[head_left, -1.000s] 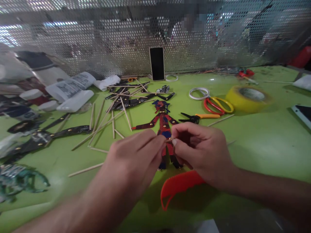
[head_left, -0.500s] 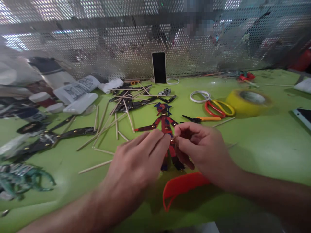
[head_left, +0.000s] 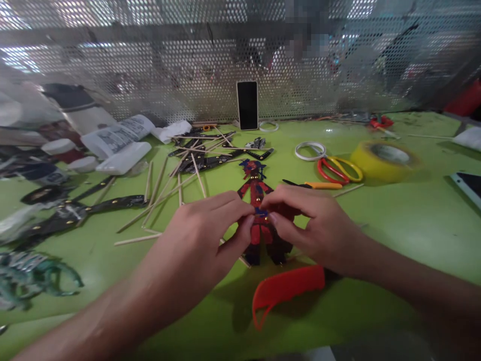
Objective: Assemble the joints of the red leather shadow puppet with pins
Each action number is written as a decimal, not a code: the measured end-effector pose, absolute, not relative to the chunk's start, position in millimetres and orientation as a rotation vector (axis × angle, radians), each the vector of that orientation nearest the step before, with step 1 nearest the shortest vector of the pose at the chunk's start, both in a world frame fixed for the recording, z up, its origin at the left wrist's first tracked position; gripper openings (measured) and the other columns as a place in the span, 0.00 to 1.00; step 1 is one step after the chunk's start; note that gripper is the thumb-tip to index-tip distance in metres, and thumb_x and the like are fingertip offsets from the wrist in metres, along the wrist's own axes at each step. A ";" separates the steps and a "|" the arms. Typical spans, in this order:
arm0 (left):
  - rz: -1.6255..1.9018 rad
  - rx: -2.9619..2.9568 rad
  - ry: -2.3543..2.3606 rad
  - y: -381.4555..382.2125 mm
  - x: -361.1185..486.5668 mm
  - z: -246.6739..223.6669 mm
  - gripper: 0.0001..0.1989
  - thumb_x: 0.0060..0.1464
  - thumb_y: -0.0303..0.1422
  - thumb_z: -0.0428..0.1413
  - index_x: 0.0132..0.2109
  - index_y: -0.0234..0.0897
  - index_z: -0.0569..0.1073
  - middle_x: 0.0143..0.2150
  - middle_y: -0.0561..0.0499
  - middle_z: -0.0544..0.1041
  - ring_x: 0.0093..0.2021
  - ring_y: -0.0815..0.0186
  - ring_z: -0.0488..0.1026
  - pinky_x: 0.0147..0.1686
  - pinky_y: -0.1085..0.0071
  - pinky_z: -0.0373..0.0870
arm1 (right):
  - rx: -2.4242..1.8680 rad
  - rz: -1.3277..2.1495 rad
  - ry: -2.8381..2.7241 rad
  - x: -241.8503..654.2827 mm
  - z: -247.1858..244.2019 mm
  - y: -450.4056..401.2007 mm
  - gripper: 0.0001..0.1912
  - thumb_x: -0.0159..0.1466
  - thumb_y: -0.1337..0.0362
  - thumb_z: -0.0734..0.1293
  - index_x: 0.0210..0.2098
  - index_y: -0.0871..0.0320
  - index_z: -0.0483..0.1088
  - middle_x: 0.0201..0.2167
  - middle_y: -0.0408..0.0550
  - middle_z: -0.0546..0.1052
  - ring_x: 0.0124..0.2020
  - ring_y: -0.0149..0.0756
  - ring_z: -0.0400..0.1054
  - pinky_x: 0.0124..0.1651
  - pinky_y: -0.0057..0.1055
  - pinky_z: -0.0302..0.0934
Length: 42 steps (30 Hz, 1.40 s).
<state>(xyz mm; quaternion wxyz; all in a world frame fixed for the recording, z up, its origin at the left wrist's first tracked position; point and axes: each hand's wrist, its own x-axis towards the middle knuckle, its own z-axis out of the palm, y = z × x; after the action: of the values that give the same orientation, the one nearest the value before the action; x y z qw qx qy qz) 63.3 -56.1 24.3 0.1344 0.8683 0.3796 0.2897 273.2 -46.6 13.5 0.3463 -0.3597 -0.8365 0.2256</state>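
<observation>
Near the worktop's front edge lies a red plastic piece [head_left: 287,288]. Just beyond it, the left hand [head_left: 205,235] and right hand [head_left: 311,225] pinch the waist of the jointed paper puppet [head_left: 259,210], lying flat mid-worktop. Fingertip pressure should stay light, the puppet flat. Farther back lie sticks [head_left: 165,185], scissors [head_left: 338,168], yellow tape [head_left: 385,158].

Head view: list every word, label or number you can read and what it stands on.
No text can be read.
White packet at left: dark print, too blurred to read.
Phone against the mesh: screen dark, no text.
Yellow tape roll: no lettering visible.
Puppet under both hands: no text.
</observation>
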 end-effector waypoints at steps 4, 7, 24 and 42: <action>0.814 2.542 1.097 -56.5 64.5 24.3 0.09 0.62 0.23 0.51 0.34 0.34 0.73 0.29 0.56 0.72 0.28 0.72 0.65 0.29 0.73 0.59 | -0.785 0.396 -2.292 274.9 11.5 -46.0 0.07 0.67 0.72 0.61 0.38 0.60 0.71 0.30 0.44 0.72 0.30 0.30 0.64 0.35 0.28 0.59; 0.799 2.564 1.117 -58.1 66.3 24.6 0.10 0.61 0.23 0.51 0.33 0.34 0.73 0.28 0.56 0.71 0.27 0.72 0.65 0.28 0.73 0.59 | -0.769 0.329 -2.335 274.3 9.6 -47.6 0.08 0.68 0.72 0.61 0.35 0.60 0.71 0.29 0.45 0.72 0.29 0.31 0.62 0.34 0.29 0.57; 0.826 2.501 1.070 -60.8 66.0 23.2 0.11 0.60 0.23 0.52 0.31 0.32 0.74 0.26 0.57 0.72 0.25 0.76 0.64 0.27 0.77 0.58 | -0.788 0.024 -2.308 272.8 6.2 -52.7 0.12 0.67 0.71 0.62 0.27 0.56 0.69 0.24 0.42 0.71 0.26 0.30 0.62 0.29 0.29 0.54; 0.893 2.617 0.911 -57.1 60.6 22.2 0.11 0.62 0.23 0.53 0.34 0.31 0.78 0.30 0.52 0.77 0.31 0.70 0.71 0.34 0.73 0.65 | -0.882 0.489 -2.218 267.1 9.9 -52.6 0.15 0.63 0.71 0.64 0.21 0.57 0.68 0.19 0.40 0.71 0.21 0.26 0.58 0.26 0.25 0.54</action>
<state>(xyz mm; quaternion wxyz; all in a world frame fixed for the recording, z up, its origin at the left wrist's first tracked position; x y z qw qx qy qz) 60.6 -57.1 22.2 0.1151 0.8930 0.3107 0.3046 267.1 -52.6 9.9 0.3454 -0.3398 -0.8543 0.1883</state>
